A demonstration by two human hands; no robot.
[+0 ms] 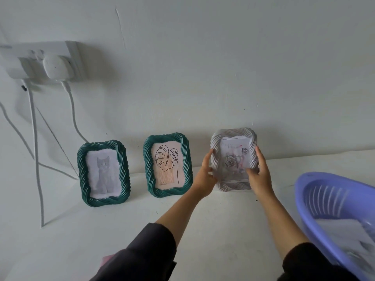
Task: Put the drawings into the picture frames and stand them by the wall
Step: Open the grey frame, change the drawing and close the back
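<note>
Two green twisted-rim picture frames stand upright by the white wall: the left one (103, 173) holds a grey cat drawing, the middle one (168, 165) a leaf line drawing. Right of them is a white twisted-rim frame (233, 145) with a rose drawing inside. My left hand (205, 175) grips its left edge. My right hand (259, 175) grips its right edge and lower corner. The white frame is upright close to the wall; whether its base touches the table is hidden by my hands.
A purple plastic basket (316, 199) with white paper inside sits at the right edge of the white table (101, 240). On the wall at upper left is a socket block (40, 61) with plugs, its white cables (36, 138) hanging down to the table.
</note>
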